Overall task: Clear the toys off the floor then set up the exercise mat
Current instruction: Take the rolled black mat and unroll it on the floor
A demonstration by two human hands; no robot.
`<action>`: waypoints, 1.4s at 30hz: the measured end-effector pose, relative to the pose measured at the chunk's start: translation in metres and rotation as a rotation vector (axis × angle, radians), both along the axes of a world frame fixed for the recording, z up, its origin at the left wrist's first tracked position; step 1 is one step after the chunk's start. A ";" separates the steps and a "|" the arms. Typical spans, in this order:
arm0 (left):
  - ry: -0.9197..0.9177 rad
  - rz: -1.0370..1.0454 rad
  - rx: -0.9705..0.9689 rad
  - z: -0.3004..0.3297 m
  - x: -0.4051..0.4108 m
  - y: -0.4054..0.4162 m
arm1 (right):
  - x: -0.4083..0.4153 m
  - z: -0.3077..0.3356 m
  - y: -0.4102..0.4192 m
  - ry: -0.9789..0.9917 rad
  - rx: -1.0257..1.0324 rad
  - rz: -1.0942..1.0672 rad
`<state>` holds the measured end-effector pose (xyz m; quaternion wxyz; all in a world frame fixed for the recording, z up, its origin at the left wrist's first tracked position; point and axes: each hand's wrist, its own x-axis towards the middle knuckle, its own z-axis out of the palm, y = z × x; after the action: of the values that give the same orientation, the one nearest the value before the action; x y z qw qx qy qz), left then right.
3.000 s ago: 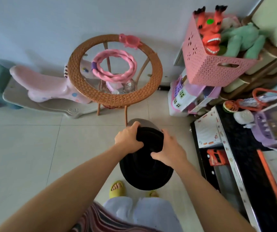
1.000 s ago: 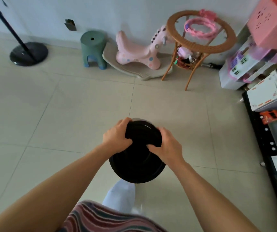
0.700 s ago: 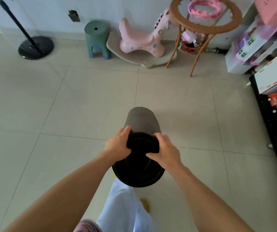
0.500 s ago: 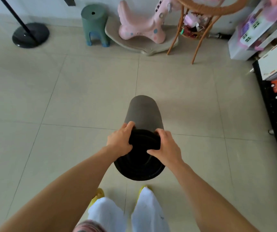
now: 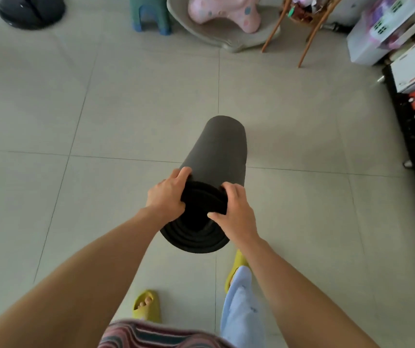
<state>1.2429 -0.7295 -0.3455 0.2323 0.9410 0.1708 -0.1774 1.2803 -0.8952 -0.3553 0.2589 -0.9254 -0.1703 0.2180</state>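
Observation:
A rolled black exercise mat (image 5: pixel 217 149) stands on end, tilted away from me, in the middle of the tiled floor. Its near end faces me and shows the spiral of layers. My left hand (image 5: pixel 167 195) grips the left rim of that end, thumb inside the roll. My right hand (image 5: pixel 234 210) grips the right rim with the fingers curled over the edge. Whether the far end touches the floor cannot be told.
Along the far wall stand a black stand base (image 5: pixel 31 10), a green stool (image 5: pixel 149 13), a pink rocking toy (image 5: pixel 226 13) and a rattan table's legs (image 5: pixel 304 38). Toy boxes (image 5: pixel 382 33) and a black low cabinet (image 5: pixel 414 136) line the right. My feet wear yellow slippers (image 5: pixel 147 306).
I have stepped back from the wall and the toys. The mat has tipped away from me, so more of its side shows. Both hands keep their hold on the rim.

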 end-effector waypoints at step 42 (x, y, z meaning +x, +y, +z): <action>-0.081 0.077 0.169 -0.386 -0.222 -0.095 | -0.187 -0.392 -0.092 -0.246 -0.067 0.275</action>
<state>1.0206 -0.8246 -0.7314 0.1657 0.9563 0.2118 -0.1150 1.0937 -0.9869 -0.7473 0.1728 -0.9212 -0.3183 0.1422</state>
